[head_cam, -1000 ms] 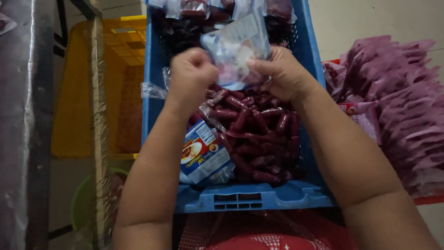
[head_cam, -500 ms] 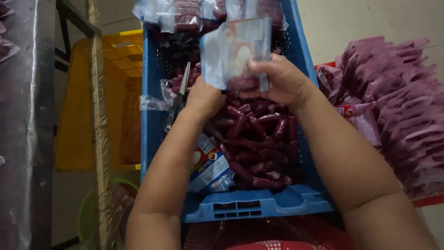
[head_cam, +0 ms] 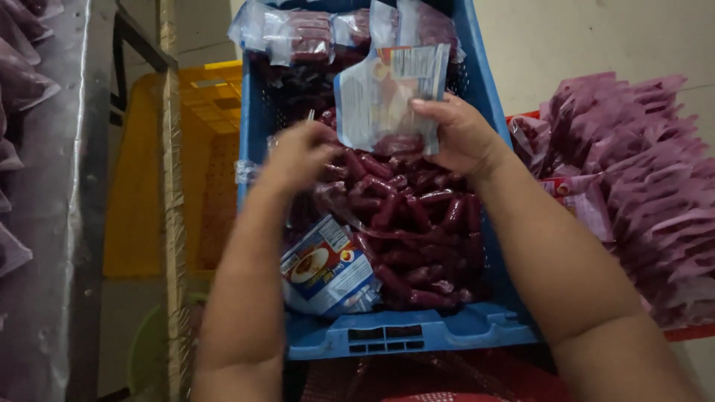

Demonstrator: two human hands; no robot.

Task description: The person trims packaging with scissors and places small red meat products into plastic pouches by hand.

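Sausage pouch (head_cam: 387,100): printed clear packet, partly filled, held upright above the blue crate (head_cam: 402,335) so its mouth stays open.
Blue crate: heaped with loose red sausages (head_cam: 417,223).
Right hand (head_cam: 462,138): closed, pinching the pouch's edge.
Left hand (head_cam: 294,156): blurred over the sausages; grip unclear.

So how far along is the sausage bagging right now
Done: sealed packs lie at the crate's far end. In hand: the right hand holds a pouch upright with a few sausages in its bottom, and the left hand, blurred, is over the loose sausages. Left: that pile looks large, and a stack of empty-looking purple pouches waits on the right, so probably well short of finished.
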